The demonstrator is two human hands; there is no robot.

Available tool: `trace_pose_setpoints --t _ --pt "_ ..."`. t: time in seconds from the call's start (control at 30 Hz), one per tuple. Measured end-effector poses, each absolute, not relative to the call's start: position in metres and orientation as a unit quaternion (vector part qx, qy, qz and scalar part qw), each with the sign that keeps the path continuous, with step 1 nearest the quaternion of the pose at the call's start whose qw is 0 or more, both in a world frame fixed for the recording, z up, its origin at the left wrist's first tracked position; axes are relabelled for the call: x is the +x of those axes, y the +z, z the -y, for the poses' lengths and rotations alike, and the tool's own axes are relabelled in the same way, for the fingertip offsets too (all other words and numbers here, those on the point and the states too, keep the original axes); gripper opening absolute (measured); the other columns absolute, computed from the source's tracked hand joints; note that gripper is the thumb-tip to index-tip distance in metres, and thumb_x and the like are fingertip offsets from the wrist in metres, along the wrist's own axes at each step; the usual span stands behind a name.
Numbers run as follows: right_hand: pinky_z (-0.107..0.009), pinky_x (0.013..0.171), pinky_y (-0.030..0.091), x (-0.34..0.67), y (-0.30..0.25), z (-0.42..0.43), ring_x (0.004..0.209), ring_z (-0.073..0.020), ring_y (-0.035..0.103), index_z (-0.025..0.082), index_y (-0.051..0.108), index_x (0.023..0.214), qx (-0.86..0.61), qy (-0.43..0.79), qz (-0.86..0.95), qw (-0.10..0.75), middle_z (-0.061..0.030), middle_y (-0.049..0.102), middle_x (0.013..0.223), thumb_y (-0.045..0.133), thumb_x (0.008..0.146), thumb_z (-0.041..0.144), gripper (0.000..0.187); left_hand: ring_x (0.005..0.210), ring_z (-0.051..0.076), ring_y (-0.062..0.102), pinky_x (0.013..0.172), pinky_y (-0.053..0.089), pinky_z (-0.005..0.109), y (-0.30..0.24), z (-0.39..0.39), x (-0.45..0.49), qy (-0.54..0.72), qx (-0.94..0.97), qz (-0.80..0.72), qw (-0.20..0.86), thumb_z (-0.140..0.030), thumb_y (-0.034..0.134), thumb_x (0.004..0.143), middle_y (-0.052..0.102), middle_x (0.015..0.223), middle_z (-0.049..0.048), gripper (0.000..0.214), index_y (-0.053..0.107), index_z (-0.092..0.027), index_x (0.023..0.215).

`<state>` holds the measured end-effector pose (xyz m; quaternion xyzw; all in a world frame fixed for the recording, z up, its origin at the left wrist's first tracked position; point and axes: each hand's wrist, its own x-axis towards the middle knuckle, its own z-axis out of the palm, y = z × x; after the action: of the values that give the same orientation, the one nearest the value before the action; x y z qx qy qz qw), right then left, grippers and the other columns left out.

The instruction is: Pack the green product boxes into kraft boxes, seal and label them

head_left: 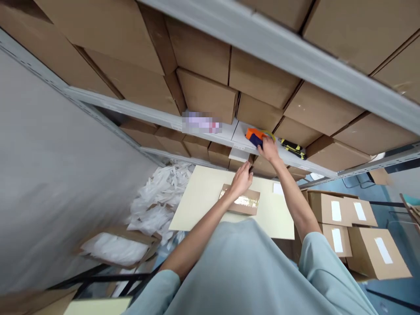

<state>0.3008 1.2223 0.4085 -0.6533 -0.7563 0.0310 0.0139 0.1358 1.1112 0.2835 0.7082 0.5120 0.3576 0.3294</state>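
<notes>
My right hand [269, 148] is at the edge of the grey shelf, with its fingers closed around an orange and dark blue tape dispenser [254, 136]. Below it, on a pale yellow tabletop [200, 197], lies a small cardboard box [246, 202] with shiny clear tape across its top. Over the back of this box is my left hand [242, 179], fingers loosely stretched forward and slightly bent. A dark patch near its fingertips is too small to make out. Right of the dispenser, black and yellow cutters [293, 148] lie on the shelf.
Cardboard boxes [206, 94] fill the shelves ahead. A pixelated item [201, 122] lies on the shelf edge. White plastic wrapping [160, 197] is heaped left of the table. Several boxes with white labels [382, 251] stand to the right. A white slip [278, 188] lies on the tabletop.
</notes>
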Motion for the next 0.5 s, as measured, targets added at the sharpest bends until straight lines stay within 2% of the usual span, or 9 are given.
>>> trace_pose_setpoints --t 0.13,0.23,0.37,0.43,0.5 --pt "-0.061 0.135 0.034 0.31 0.365 -1.147 0.166 -0.0411 0.038 0.007 0.034 0.176 -0.689 -0.024 0.715 0.118 -0.029 0.041 0.177 0.03 0.115 0.038 0.068 0.163 0.04 0.052 0.14 0.038 0.057 0.225 -1.065 0.087 0.274 0.656 -0.593 0.378 -0.029 0.061 0.102 0.056 0.171 0.0249 0.065 0.058 -0.008 0.163" --pt "-0.063 0.137 0.032 0.308 0.31 -1.063 0.172 -0.0387 0.032 0.012 0.025 0.181 -0.743 0.023 0.659 0.109 -0.028 0.038 0.179 0.022 0.117 0.043 0.071 0.163 0.04 0.051 0.141 0.037 0.054 0.189 -1.032 0.053 0.244 0.605 -0.649 0.391 -0.031 0.065 0.101 0.056 0.171 0.0251 0.066 0.058 -0.009 0.162" --pt "-0.057 0.138 0.033 0.281 0.236 -0.973 0.174 -0.0375 0.029 0.001 0.018 0.18 -0.78 0.195 0.593 0.04 -0.0335 0.032 0.182 0.027 0.117 0.057 0.084 0.16 0.043 0.054 0.135 0.041 0.056 0.167 -1.008 0.04 0.195 0.573 -0.684 0.406 -0.036 0.062 0.104 0.058 0.168 0.0294 0.067 0.053 -0.004 0.162" --pt "-0.052 0.138 0.035 0.269 0.21 -0.956 0.176 -0.0366 0.026 -0.004 0.013 0.179 -0.799 0.241 0.551 0.021 -0.0355 0.026 0.184 0.029 0.116 0.063 0.093 0.151 0.044 0.063 0.127 0.049 0.055 0.166 -1.007 0.047 0.179 0.567 -0.684 0.423 -0.044 0.06 0.107 0.066 0.158 0.0288 0.065 0.055 -0.006 0.16" --pt "-0.046 0.134 0.04 0.264 0.192 -0.953 0.175 -0.0346 0.029 -0.004 0.01 0.179 -0.822 0.252 0.51 0.018 -0.0356 0.024 0.185 0.028 0.115 0.069 0.099 0.138 0.045 0.071 0.116 0.055 0.054 0.168 -1.011 0.058 0.162 0.556 -0.694 0.427 -0.056 0.061 0.108 0.075 0.144 0.0274 0.065 0.061 -0.01 0.153"
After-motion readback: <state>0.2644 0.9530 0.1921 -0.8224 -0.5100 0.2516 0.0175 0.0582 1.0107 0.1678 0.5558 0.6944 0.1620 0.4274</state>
